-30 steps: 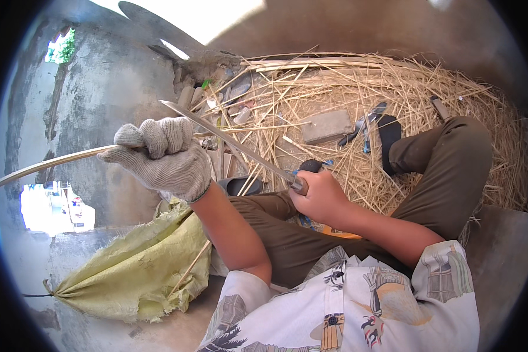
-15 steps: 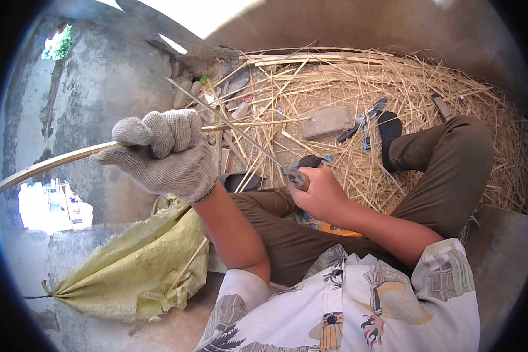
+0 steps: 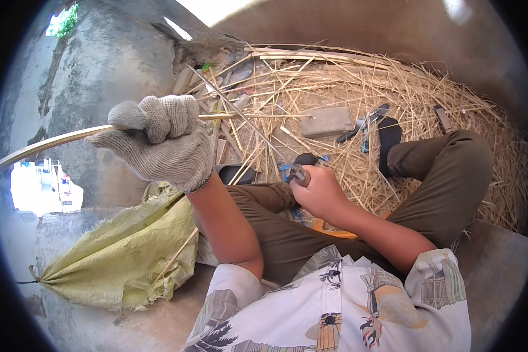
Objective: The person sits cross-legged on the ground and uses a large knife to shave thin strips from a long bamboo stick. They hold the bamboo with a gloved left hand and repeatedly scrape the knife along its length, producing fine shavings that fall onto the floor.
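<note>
My left hand (image 3: 158,138), in a grey knitted glove, is closed around a long pale bamboo strip (image 3: 56,141). The strip bends out to the left, and its other end (image 3: 264,117) runs right from the glove toward the brick. Bare and closed, my right hand (image 3: 322,193) grips a knife by its handle (image 3: 300,175). Its long thin blade (image 3: 258,132) slants up and left, crossing the strip just right of the glove. Whether blade and strip touch, I cannot tell.
Bamboo strips and shavings (image 3: 452,117) cover the ground ahead. Among them lie a brick (image 3: 327,121) and dark sandals (image 3: 372,120). A yellow-green woven sack (image 3: 123,252) is at my left. My folded legs (image 3: 446,176) lie below the hands, and a worn wall (image 3: 111,64) stands left.
The knife blade has swung steeper, its tip shifting right and nearer the glove. My gloved hand, with the bamboo strip, appears slightly higher and further left. Both hands keep their grip.
</note>
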Available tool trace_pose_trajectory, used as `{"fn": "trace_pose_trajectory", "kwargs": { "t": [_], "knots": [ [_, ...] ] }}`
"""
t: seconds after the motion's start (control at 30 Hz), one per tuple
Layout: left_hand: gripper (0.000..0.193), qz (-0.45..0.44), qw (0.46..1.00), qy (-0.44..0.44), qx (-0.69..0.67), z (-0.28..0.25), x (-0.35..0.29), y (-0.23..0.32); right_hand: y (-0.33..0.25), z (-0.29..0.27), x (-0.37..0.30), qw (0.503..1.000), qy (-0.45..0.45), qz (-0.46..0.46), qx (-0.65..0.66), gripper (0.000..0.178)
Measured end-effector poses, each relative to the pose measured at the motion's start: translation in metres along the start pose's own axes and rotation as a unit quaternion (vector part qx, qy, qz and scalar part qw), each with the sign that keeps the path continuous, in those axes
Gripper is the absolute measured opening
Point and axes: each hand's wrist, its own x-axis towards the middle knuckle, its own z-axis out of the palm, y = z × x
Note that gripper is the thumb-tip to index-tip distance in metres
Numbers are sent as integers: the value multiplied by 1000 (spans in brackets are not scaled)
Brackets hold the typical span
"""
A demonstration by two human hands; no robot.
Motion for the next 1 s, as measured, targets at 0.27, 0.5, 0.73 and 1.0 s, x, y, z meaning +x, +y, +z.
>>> {"fn": "trace_pose_trajectory", "kwargs": {
  "t": [0.27, 0.5, 0.73, 1.0],
  "knots": [
    [59, -21, 999, -28, -5, 2, -1, -1, 20, 3, 8, 999, 26, -3, -44, 24],
    [61, -14, 998, -41, -42, -6, -1, -1, 0, 2, 2, 999, 15, -42, -16, 26],
    [61, -7, 999, -19, -42, -3, 0, -2, 58, 6, 27, 996, 34, 76, -9, 26],
    [61, -34, 997, -38, -50, -1, 2, -2, 18, 5, 14, 998, 32, -62, 8, 21]
  ]
}}
